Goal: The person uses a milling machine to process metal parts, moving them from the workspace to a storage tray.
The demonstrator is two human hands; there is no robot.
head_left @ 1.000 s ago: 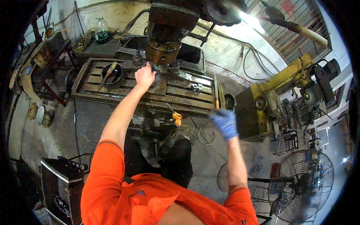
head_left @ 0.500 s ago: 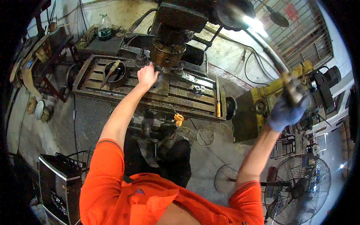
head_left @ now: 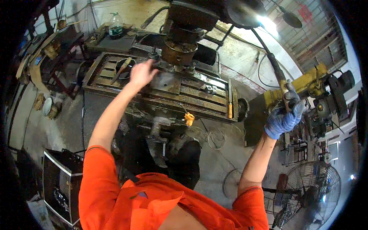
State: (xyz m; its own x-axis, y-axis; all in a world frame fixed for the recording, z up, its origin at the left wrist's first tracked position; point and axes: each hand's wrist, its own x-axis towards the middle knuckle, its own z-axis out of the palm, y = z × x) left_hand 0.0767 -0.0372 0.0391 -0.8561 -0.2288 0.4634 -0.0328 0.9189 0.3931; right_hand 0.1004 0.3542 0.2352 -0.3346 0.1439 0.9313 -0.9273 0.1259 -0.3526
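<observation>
My left hand (head_left: 142,75), bare, hovers over the machine table (head_left: 134,92) with its thumb spread from the fingers and nothing in it. Just to its right hangs the round spindle head (head_left: 178,53) of a milling machine. Beside the hand on the left stands a dark pot with a wooden-handled brush (head_left: 122,69) lying across it. At the right, my right hand (head_left: 283,119), in a blue-grey glove, is closed around the lower end of a long lever (head_left: 274,63) slanting down from the machine.
A file with a yellow handle (head_left: 230,110) and a small metal block (head_left: 209,89) lie on the table's right part. A yellow fitting (head_left: 189,119) sits at its front. A floor fan (head_left: 308,191) stands lower right, a yellow-green machine (head_left: 264,105) behind it, a plastic bottle (head_left: 115,27) far left.
My left hand has come away from beneath the spindle head and moved left, its fingers opening. My right hand has shifted slightly left with the lever end, which was blurred before.
</observation>
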